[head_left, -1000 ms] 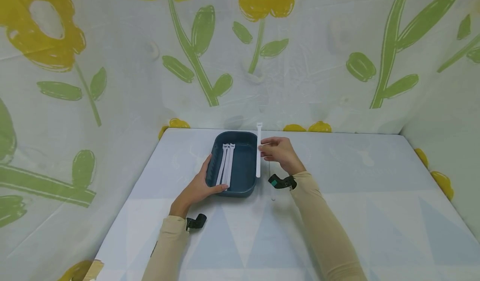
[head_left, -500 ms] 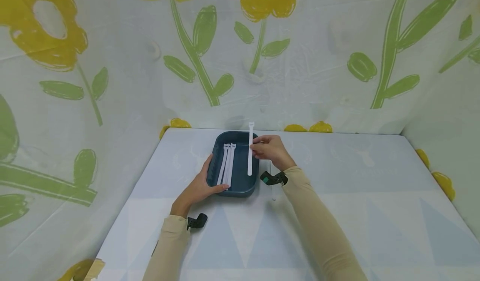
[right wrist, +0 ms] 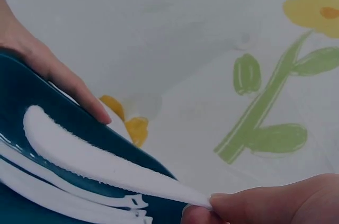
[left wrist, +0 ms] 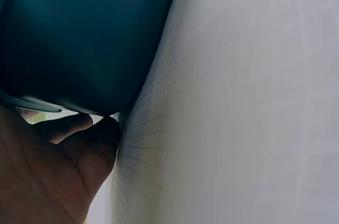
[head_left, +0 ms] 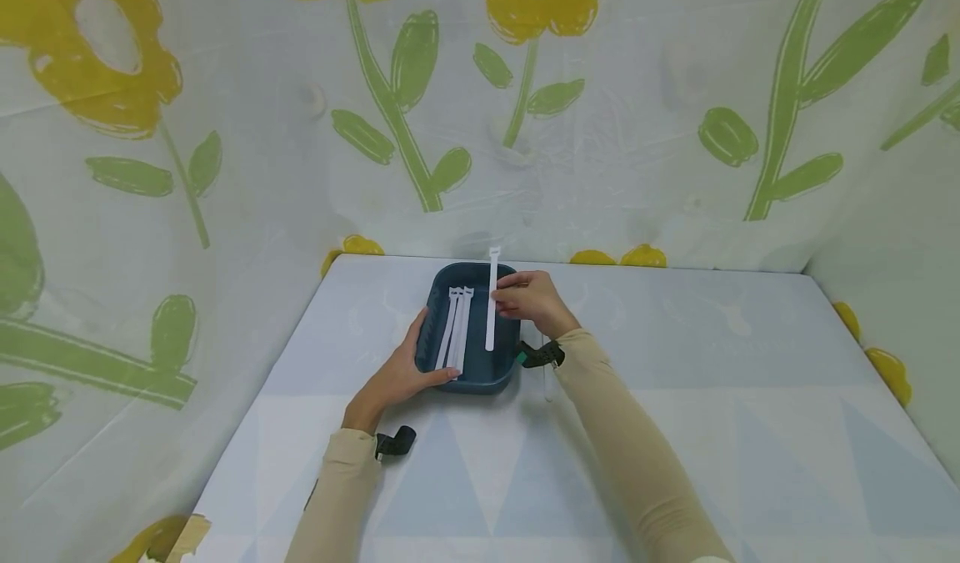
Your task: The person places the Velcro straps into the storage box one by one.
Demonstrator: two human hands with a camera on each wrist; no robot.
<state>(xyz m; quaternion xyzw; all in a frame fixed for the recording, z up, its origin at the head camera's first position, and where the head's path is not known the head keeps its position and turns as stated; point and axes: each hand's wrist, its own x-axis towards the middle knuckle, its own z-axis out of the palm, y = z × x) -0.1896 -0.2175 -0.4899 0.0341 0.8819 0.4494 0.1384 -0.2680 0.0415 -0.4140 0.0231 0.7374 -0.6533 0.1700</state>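
A dark teal plastic tray stands on the table. My left hand grips its near left corner, thumb over the rim; in the left wrist view the fingers lie against the side wall. Several white hook-and-loop cable ties lie side by side in the tray's left half. My right hand pinches one more white cable tie between thumb and fingertips. That tie stands nearly upright in the head view, over the tray's right half. In the right wrist view, the held tie curves above the others.
A pale blue and white patterned tablecloth covers the table. Behind it and at both sides hangs a white curtain printed with yellow flowers. A thin, pale cord-like line lies right of the tray.
My right hand has moved left with the cable tie, from beside the tray's right rim to over its inside. The left hand and the tray have stayed in place.
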